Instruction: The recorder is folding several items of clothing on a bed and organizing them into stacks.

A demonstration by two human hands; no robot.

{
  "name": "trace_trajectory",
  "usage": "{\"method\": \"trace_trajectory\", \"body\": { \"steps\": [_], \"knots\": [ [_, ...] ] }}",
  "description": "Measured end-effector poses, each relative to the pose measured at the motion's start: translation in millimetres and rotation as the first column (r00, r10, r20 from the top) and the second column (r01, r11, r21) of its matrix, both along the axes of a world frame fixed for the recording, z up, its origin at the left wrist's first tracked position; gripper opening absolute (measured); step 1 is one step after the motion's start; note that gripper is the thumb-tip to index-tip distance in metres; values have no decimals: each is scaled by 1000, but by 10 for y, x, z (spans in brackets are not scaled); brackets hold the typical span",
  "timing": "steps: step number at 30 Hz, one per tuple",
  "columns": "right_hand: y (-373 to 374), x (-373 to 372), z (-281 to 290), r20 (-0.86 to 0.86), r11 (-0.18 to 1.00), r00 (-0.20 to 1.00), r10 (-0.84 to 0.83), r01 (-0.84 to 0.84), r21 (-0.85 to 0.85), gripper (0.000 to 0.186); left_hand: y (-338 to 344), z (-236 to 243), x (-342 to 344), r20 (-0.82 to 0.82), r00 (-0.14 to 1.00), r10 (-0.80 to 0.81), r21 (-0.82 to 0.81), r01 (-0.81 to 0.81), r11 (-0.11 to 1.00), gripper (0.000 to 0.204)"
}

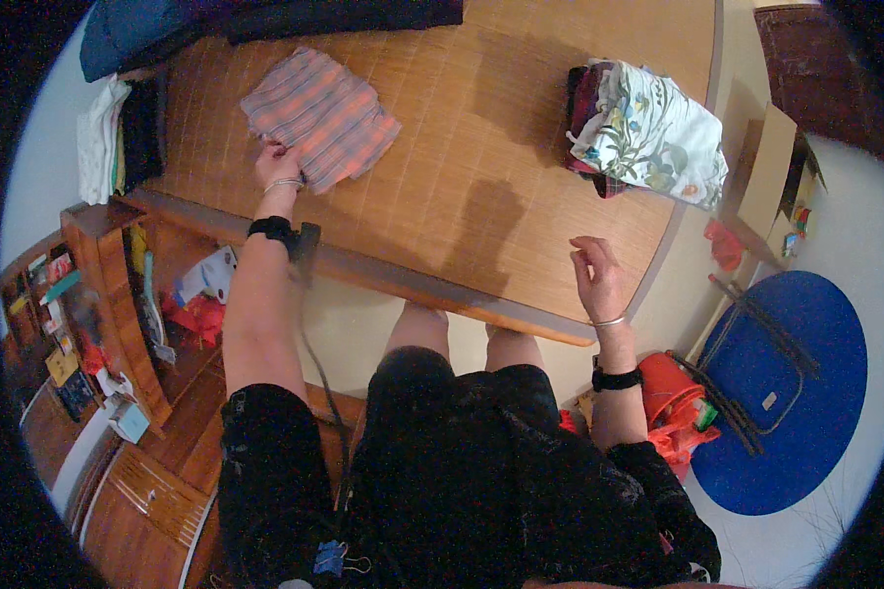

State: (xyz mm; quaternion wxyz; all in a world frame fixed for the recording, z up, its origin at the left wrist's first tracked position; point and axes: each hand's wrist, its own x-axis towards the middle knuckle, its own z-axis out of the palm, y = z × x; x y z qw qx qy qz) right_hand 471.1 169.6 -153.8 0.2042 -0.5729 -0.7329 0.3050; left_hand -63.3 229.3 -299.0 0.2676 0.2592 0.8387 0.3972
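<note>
A folded orange and grey plaid cloth (320, 110) lies on the woven mat surface (432, 147) at the upper left. My left hand (276, 169) is at its lower left corner, fingers closed on the fabric. My right hand (595, 273) hangs over the mat near its lower right edge, fingers loosely bent and apart, holding nothing. Above it sits a pile of folded fabrics, with a white floral piece (658, 137) on top of dark red and plaid ones.
Dark bedding (142, 34) and folded white cloths (98, 137) lie at the left. Wooden shelves with small items (118, 265) stand lower left. At the right are a cardboard box (766, 177), a red bucket (670, 385) and a blue round folding table (815, 432).
</note>
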Motion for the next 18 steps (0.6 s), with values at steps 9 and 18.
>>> {"method": "trace_trajectory", "body": {
  "steps": [9,18],
  "knots": [
    [-363,-360,-131,64,976,988,143,-130,-175,16,-213,1141,1203,480,873,-91,64,68,996,15],
    [-703,-669,-292,128,934,960,248,-203,-293,25,-1603,-5,1622,680,726,-107,-99,235,967,14]
  ]
}}
